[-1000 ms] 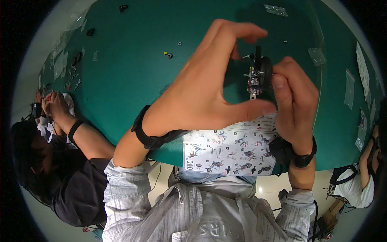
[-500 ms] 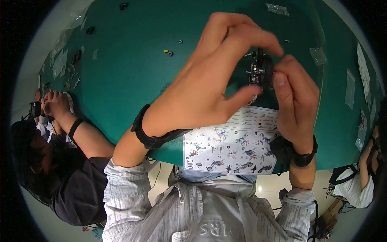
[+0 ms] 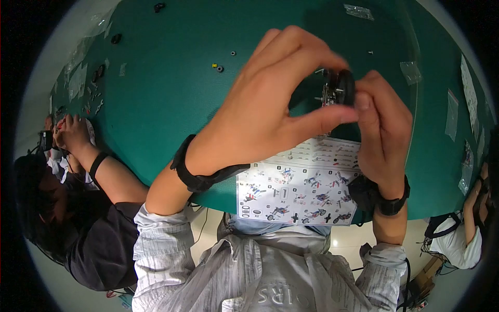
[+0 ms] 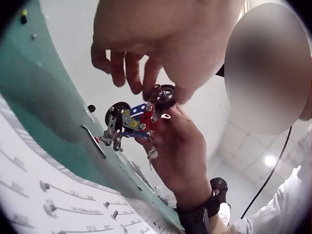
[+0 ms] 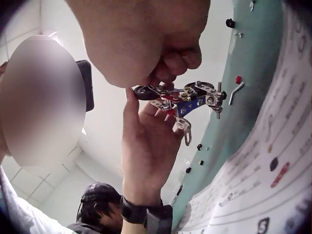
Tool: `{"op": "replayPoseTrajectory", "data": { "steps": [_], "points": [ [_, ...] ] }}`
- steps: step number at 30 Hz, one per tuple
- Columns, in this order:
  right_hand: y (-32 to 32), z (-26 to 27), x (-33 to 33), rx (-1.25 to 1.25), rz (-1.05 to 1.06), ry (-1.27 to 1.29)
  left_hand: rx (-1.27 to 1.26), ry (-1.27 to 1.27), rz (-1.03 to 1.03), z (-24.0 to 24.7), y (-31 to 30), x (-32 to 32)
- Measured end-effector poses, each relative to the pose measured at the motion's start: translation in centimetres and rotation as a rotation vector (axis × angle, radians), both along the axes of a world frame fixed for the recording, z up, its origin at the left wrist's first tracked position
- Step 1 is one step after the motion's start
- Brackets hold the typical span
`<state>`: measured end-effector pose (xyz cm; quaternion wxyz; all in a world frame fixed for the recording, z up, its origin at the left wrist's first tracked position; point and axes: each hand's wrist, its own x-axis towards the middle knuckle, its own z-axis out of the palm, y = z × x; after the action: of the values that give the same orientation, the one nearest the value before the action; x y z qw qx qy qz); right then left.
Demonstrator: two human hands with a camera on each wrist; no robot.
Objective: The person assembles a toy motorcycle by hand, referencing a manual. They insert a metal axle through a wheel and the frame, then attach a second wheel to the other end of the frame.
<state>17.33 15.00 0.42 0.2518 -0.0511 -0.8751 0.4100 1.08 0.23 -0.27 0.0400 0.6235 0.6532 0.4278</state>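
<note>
A small model motorcycle point(image 4: 139, 121) of red, blue and silver perforated metal strips, with black wheels, is held up between both hands. My left hand point(image 3: 265, 104) reaches over from the left, its thumb and fingers pinching around one black wheel point(image 3: 346, 88). From the right side, my right hand point(image 3: 385, 122) grips the model with curled fingers, thumb tip close to that wheel. In the right wrist view, the left hand point(image 5: 148, 153) has the wheel between thumb and fingers. Much of the metal frame is hidden behind the fingers in the head view.
A printed instruction sheet point(image 3: 296, 192) lies at the near edge of the green table point(image 3: 171, 93). Small rings and a yellow piece point(image 3: 214, 66) lie beyond the left hand. Plastic bags point(image 3: 410, 73) are at the right. Another person point(image 3: 78, 208) works at the left.
My left hand's thumb and fingers, spread apart earlier, have come in over the model and closed at its wheel. The right hand has stayed nearly in place.
</note>
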Motion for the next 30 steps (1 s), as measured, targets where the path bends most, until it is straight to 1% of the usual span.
{"op": "replayPoseTrajectory", "data": {
  "steps": [2,5,8,11,13,15,17,20,22,24,26,30],
  "points": [
    [0.1,-0.2,0.0,0.015,0.007,0.008,0.042,-0.029,0.000,0.4,0.3,0.5],
    [0.0,-0.3,0.0,-0.012,-0.027,0.011,-0.062,-0.172,0.062,1.3,0.2,1.4],
    [-0.1,0.0,0.0,-0.014,-0.021,-0.009,-0.067,-0.042,-0.079,0.1,-0.1,-0.4],
    [0.0,-0.2,-0.1,0.004,-0.016,-0.010,0.012,-0.106,-0.020,0.6,0.2,0.4],
    [0.0,-0.2,-0.1,-0.012,-0.031,-0.013,-0.012,-0.210,0.042,0.8,0.4,1.5],
    [-0.1,-0.3,-0.2,-0.036,-0.040,-0.022,-0.059,-0.235,0.054,0.7,0.2,1.5],
    [-0.1,-0.4,-0.2,-0.067,-0.043,-0.034,-0.128,-0.178,0.013,0.4,-0.1,0.6],
    [-0.1,-0.6,-0.3,-0.102,-0.046,-0.034,-0.072,-0.169,0.012,0.4,0.1,0.5],
    [0.0,-0.7,-0.4,-0.118,-0.053,-0.018,-0.042,-0.248,0.057,0.7,0.3,1.1],
    [0.0,-0.9,-0.5,-0.131,-0.057,-0.019,-0.037,-0.230,0.071,0.4,0.3,1.0],
    [-0.1,-0.9,-0.6,-0.140,-0.053,-0.038,-0.054,-0.116,0.058,-0.5,0.1,0.2],
    [-0.2,-1.0,-0.6,-0.180,-0.054,-0.037,-0.037,-0.143,0.038,0.3,0.2,0.3]
  ]
}}
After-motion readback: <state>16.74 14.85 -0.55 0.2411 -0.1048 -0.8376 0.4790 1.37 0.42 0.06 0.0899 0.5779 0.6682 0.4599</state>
